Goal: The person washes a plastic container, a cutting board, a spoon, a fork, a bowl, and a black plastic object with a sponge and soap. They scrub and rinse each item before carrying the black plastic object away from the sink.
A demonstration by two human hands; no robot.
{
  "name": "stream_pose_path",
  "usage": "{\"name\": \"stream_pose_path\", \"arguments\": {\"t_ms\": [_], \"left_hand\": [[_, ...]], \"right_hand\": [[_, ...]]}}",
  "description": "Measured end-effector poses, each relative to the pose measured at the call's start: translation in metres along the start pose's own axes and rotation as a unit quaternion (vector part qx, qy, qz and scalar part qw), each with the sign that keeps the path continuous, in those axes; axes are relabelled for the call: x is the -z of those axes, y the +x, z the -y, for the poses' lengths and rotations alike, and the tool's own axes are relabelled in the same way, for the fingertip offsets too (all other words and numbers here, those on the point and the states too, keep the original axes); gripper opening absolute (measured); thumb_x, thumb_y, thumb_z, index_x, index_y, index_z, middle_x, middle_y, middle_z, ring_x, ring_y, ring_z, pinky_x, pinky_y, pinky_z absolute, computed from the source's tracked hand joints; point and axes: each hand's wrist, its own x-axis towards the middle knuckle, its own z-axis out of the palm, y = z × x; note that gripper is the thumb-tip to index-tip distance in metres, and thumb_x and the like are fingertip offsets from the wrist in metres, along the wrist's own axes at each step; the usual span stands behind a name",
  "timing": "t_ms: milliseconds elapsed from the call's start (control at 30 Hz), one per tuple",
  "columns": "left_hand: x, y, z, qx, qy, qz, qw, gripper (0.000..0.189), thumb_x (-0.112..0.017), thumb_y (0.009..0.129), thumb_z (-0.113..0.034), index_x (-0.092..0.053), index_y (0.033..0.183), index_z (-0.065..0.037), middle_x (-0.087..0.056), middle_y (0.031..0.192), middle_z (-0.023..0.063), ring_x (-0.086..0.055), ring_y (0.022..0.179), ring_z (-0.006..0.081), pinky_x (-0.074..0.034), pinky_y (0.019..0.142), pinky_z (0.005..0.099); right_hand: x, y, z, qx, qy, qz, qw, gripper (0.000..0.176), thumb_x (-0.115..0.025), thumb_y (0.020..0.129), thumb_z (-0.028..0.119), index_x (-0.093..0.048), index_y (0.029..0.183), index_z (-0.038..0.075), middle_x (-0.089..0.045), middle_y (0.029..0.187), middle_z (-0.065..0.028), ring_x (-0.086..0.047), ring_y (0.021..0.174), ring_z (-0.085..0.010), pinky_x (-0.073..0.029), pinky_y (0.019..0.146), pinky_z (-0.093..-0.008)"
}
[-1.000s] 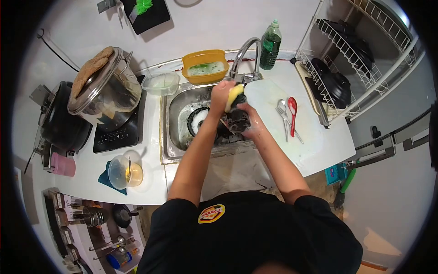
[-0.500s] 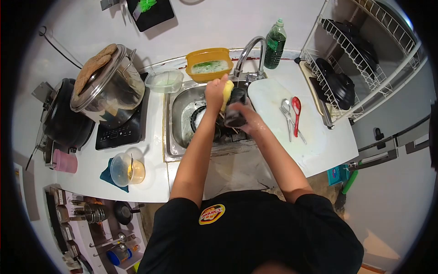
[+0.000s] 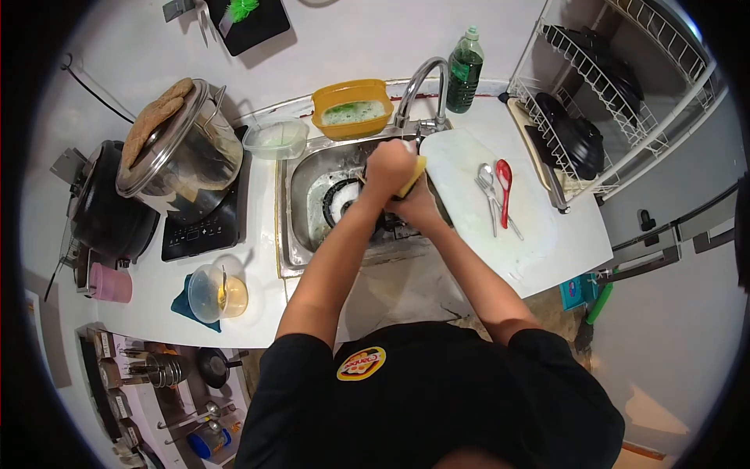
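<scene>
White countertop (image 3: 266,320), inset with one stainless-steel sink (image 3: 287,234). Near edge, left: one clear plastic tub (image 3: 205,301), round, pale orange inside, with a spoon handle standing in it; one teal cloth (image 3: 183,311), partly underneath.

Within the sink: one round black vessel (image 3: 341,202), dark-rimmed, white suds at its centre.

Right hand (image 3: 418,209): over the sink's right half, just below the left; fingers largely hidden, their grip cannot be told.

Left hand (image 3: 392,166): fingers curled closed about one sponge (image 3: 412,178), white foam by the knuckles.

Sponge: bright yellow, block-shaped, a narrow strip showing slantwise between the two hands, above the sink; its remaining faces are covered.

Right of the sink: one white cutting board (image 3: 461,172), bearing one red spoon (image 3: 504,187) and silver cutlery (image 3: 491,203).

Behind the sink: one mustard-yellow basin (image 3: 351,131), holding greenish, sudsy liquid; one curved chrome tap (image 3: 418,82); one bottle (image 3: 466,74), its contents dark green.

Far right: one white wire rack (image 3: 664,115), stacked with black dishware (image 3: 586,148).
</scene>
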Motion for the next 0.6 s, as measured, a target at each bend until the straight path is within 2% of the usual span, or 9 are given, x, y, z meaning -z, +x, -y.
{"name": "stream_pose_path", "arguments": {"t_ms": [67,100,167,200,267,333,400,533,600], "left_hand": [[0.012,0.001,-0.007,0.058,-0.072,0.025,0.995,0.033,-0.053,0.088,-0.033,-0.061,0.077,-0.003,-0.061,0.067,0.0081,-0.060,0.059,0.0169,-0.048,0.056,0.0292],[0.016,0.004,-0.007,0.086,-0.107,0.034,0.990,0.035,-0.053,0.088,-0.034,-0.061,0.077,-0.002,-0.062,0.068,0.0108,-0.062,0.060,0.0206,-0.049,0.057,0.0316],[-0.017,0.011,0.026,0.189,-0.526,0.091,0.824,0.040,-0.053,0.086,-0.037,-0.061,0.077,0.002,-0.062,0.073,0.0194,-0.062,0.067,0.0322,-0.049,0.063,0.0383],[-0.018,0.013,0.029,0.225,-0.698,0.113,0.670,0.043,-0.054,0.085,-0.039,-0.061,0.077,0.003,-0.062,0.076,0.0238,-0.062,0.071,0.0380,-0.049,0.065,0.0417],[-0.025,0.015,0.026,0.178,-0.506,0.092,0.839,0.045,-0.057,0.083,-0.040,-0.061,0.074,0.004,-0.062,0.074,0.0226,-0.062,0.069,0.0350,-0.049,0.064,0.0409],[-0.011,0.007,0.000,0.061,-0.121,0.012,0.991,0.044,-0.059,0.082,-0.039,-0.061,0.072,0.004,-0.061,0.066,0.0189,-0.063,0.062,0.0291,-0.049,0.062,0.0399],[-0.003,0.010,-0.004,0.075,-0.192,0.035,0.978,0.042,-0.062,0.081,-0.037,-0.062,0.073,0.004,-0.062,0.067,0.0136,-0.060,0.057,0.0204,-0.049,0.057,0.0339],[-0.013,0.018,0.023,0.264,-0.640,0.165,0.702,0.037,-0.064,0.082,-0.032,-0.064,0.075,0.003,-0.062,0.067,0.0065,-0.059,0.055,0.0121,-0.047,0.048,0.0278],[-0.049,0.026,0.037,0.186,-0.360,0.108,0.908,0.038,-0.063,0.081,-0.033,-0.064,0.074,0.005,-0.064,0.067,0.0140,-0.064,0.059,0.0223,-0.049,0.054,0.0327]], "right_hand": [[-0.003,-0.001,0.006,0.045,-0.105,-0.040,0.993,0.058,-0.070,0.068,0.016,-0.044,0.118,0.003,-0.058,0.103,-0.0118,-0.060,0.085,-0.0249,-0.050,0.077,-0.0362],[0.004,-0.001,0.020,-0.074,0.096,0.026,0.992,0.060,-0.072,0.066,0.015,-0.044,0.118,0.004,-0.058,0.104,-0.0114,-0.059,0.087,-0.0248,-0.049,0.079,-0.0350],[0.025,-0.012,0.050,-0.299,0.468,0.147,0.818,0.064,-0.074,0.063,0.015,-0.043,0.118,0.004,-0.057,0.106,-0.0107,-0.058,0.093,-0.0245,-0.046,0.083,-0.0326],[0.027,-0.011,0.049,-0.313,0.445,0.132,0.829,0.064,-0.075,0.063,0.014,-0.043,0.118,0.004,-0.057,0.106,-0.0107,-0.057,0.094,-0.0237,-0.045,0.084,-0.0319],[0.022,-0.007,0.040,-0.341,0.399,0.104,0.845,0.065,-0.075,0.061,0.012,-0.042,0.117,0.003,-0.056,0.106,-0.0107,-0.055,0.097,-0.0221,-0.044,0.086,-0.0304],[0.010,-0.004,0.024,-0.131,0.084,0.028,0.987,0.060,-0.073,0.064,0.009,-0.043,0.115,0.003,-0.056,0.101,-0.0103,-0.055,0.094,-0.0193,-0.045,0.083,-0.0311],[0.004,-0.003,0.018,-0.003,-0.013,-0.044,0.999,0.058,-0.072,0.065,0.008,-0.043,0.115,0.002,-0.056,0.099,-0.0105,-0.054,0.093,-0.0183,-0.045,0.082,-0.0308],[0.027,-0.011,0.046,-0.330,0.521,0.117,0.778,0.064,-0.074,0.061,0.002,-0.040,0.115,0.003,-0.054,0.100,-0.0112,-0.054,0.092,-0.0194,-0.044,0.083,-0.0315],[0.024,-0.009,0.044,-0.212,0.336,0.101,0.912,0.056,-0.071,0.064,0.007,-0.042,0.112,0.003,-0.055,0.098,-0.0112,-0.055,0.090,-0.0236,-0.048,0.081,-0.0379]]}}
